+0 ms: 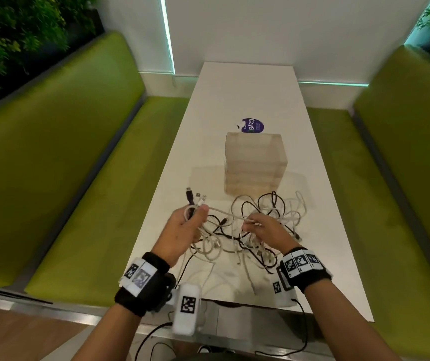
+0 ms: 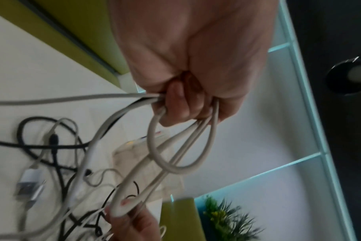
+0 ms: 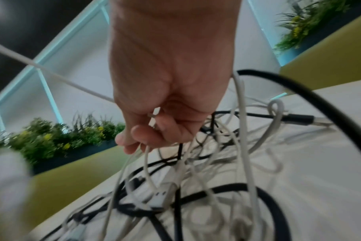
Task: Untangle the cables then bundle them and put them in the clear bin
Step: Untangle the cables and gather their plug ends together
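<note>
A tangle of white and black cables (image 1: 258, 225) lies on the white table (image 1: 247, 95) in front of the clear bin (image 1: 254, 165). My left hand (image 1: 189, 222) grips several looped white cable strands (image 2: 175, 146), with plug ends (image 1: 195, 198) sticking out past its fingers. My right hand (image 1: 258, 226) pinches a white cable (image 3: 155, 117) above the heap; that strand runs taut across to the left hand. In the right wrist view, black and white cables (image 3: 196, 187) and a USB plug (image 3: 161, 194) hang and lie below the fingers.
A round purple sticker (image 1: 252, 125) lies on the table behind the bin. Green bench seats (image 1: 83, 204) flank the table on both sides. The table's near edge (image 1: 260, 307) is just in front of my wrists.
</note>
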